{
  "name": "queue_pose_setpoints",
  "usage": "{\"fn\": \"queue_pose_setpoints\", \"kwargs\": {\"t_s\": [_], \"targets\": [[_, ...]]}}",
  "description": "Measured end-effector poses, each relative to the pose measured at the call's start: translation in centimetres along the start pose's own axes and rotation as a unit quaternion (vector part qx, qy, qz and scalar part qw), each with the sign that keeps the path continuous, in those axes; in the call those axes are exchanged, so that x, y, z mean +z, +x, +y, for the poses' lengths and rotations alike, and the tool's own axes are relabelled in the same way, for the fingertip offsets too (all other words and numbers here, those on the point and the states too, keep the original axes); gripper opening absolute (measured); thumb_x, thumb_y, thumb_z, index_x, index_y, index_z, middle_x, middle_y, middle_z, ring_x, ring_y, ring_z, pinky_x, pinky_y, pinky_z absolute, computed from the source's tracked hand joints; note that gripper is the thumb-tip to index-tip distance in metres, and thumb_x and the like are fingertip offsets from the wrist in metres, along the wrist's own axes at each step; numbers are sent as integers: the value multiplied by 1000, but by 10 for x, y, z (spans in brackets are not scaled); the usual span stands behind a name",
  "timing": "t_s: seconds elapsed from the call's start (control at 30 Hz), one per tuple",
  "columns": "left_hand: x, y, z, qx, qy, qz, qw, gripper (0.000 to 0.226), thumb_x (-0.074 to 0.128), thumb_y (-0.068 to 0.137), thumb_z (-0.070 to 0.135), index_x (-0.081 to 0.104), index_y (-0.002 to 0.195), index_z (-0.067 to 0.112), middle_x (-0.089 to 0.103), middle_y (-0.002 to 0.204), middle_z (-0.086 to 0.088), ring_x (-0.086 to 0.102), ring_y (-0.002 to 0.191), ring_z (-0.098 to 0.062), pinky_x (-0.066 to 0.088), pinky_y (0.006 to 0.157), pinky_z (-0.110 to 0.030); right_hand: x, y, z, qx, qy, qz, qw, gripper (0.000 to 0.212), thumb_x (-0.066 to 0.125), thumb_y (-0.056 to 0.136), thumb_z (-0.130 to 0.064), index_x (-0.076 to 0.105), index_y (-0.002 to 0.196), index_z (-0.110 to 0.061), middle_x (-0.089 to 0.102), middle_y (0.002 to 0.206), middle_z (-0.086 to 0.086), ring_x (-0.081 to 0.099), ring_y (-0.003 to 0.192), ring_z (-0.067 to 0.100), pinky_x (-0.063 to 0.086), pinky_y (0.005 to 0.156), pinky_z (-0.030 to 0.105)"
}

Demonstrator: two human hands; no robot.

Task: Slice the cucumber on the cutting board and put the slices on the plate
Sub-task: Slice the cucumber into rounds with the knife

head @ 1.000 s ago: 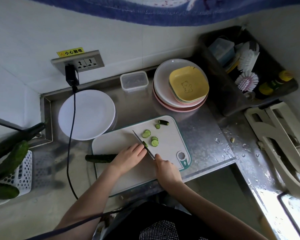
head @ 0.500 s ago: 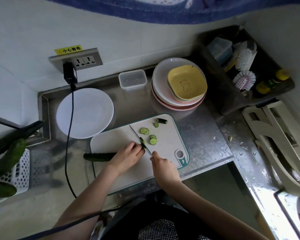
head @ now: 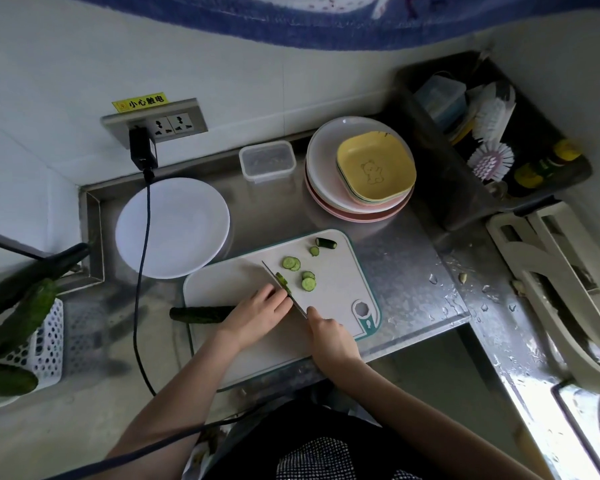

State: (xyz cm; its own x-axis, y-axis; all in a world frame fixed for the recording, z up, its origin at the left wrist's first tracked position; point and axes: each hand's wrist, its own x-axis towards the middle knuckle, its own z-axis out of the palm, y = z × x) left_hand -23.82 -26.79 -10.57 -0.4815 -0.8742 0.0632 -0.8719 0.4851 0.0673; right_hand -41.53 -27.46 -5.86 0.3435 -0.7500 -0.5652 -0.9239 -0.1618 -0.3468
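Left hand [head: 257,315] curls over the cucumber [head: 201,314], pinning it to the cutting board [head: 229,282]. Right hand [head: 329,336] grips the knife [head: 284,287], blade at the cut end. Loose slices [head: 308,283] lie just beyond the blade; the white plate [head: 172,226] stands beside the board on the tabletop [head: 413,271].

White cutting board [head: 229,285] edged teal, dark green cucumber [head: 201,314], plain white plate [head: 172,226].

L hand [head: 257,315] pins cucumber [head: 201,314]; R hand [head: 329,337] w/ knife [head: 284,289].
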Motion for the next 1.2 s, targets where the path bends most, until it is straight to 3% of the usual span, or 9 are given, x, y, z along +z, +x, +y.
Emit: {"fn": "queue_pose_setpoints", "kwargs": {"t_s": [0.13,0.27,0.33,0.57,0.7,0.8,0.9,1.07,1.2], "targets": [[0,2,0,-4,0,6,1000,45,70,54,-6,44,87,10,55,88,-6,48,77,-24,51,48,-30,-1,1,2,-10,15,28,999,9,33,101,-17,37,108,-11,65,95,18,61,83,37,40,63,36],[5,2,-2,2,28,14,1000,18,56,68,-1,61,84,7,58,85,-7,43,81,-25,53,51,-32,-3,-5,0,-39,21,63,997,23,29,104,-30,39,108,-10,66,90,19,62,80,39,38,59,35],[7,2,-3,4,37,12,999,28,41,76,3,66,88,7,62,87,-9,43,84,-26,55,55,-32,-4,-6,-2,-47,20,64,997,23,28,104,-30,39,110,-10,66,92,19,62,81,39,36,59,34],[9,0,-4,7,50,13,999,36,34,78,2,66,94,6,63,90,-11,43,89,-29,57,62,-35,-6,-10,-4,-49,15,62,997,22,28,104,-29,38,110,-10,66,92,20,62,82,39,35,59,34],[5,1,-3,4,38,18,999,30,39,76,2,65,88,6,61,86,-10,45,86,-28,57,60,-34,-3,-8,-4,-44,6,52,998,21,28,104,-28,38,111,-10,66,93,19,62,83,38,36,60,34],[3,0,-2,5,32,16,999,18,52,71,0,59,85,7,58,87,-8,53,82,-28,55,58,-33,0,-4,0,-23,-14,20,999,11,33,101,-12,36,111,-11,65,95,17,62,84,36,38,62,35],[5,-2,-1,3,25,19,1000,17,43,76,-2,53,85,8,56,87,-8,56,81,-27,55,58,-33,3,1,3,-11,-27,7,1000,19,34,95,-1,35,111,-11,64,96,17,61,83,35,38,62,36],[-1,1,2,2,16,1,1000,27,65,58,-6,59,80,7,57,83,-7,54,79,-26,53,53,-31,0,-2,4,-40,-10,35,999,13,32,103,-20,37,109,-11,65,93,18,62,82,37,40,62,37],[3,1,2,-12,24,28,999,20,62,63,-5,63,80,6,57,81,-9,49,78,-27,55,53,-34,-5,-6,0,-57,6,57,997,24,28,104,-30,39,109,-9,66,92,20,62,81,40,37,59,35]]}}
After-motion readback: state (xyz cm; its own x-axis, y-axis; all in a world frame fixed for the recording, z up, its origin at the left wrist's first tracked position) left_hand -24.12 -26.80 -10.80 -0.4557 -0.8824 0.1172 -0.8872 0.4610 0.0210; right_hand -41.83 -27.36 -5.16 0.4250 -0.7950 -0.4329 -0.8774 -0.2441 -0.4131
